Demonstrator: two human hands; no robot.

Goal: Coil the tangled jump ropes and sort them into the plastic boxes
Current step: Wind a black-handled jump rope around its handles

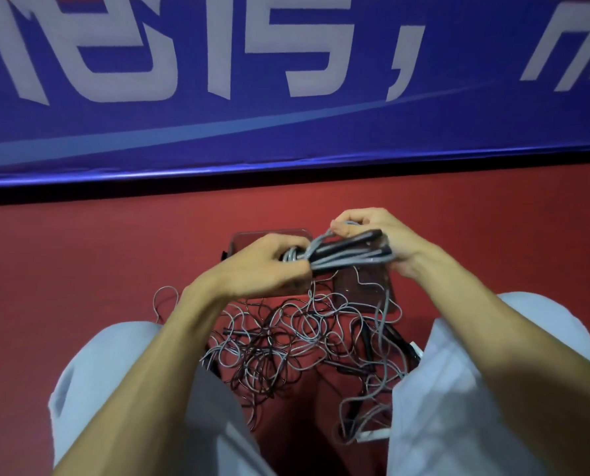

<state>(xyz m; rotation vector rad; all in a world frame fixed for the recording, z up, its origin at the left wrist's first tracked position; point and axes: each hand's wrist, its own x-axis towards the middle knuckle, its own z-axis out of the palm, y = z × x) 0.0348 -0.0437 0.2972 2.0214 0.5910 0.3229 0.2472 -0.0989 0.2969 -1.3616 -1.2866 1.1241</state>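
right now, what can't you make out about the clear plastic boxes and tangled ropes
Head view only:
- Far clear plastic box: inside hidden by left hand gripping the grey rope bundle.
- Near clear plastic box: contents blurred, crossed by ropes.
- Tangled grey and black rope pile: count unreadable; trouser legs cover its edges.

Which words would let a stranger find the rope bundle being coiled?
Below the blue banner lies a red floor. Above it, the left grip and right grip hold the bundle: grey cord and black handles packed straight, unlike the loose tangle on the floor.
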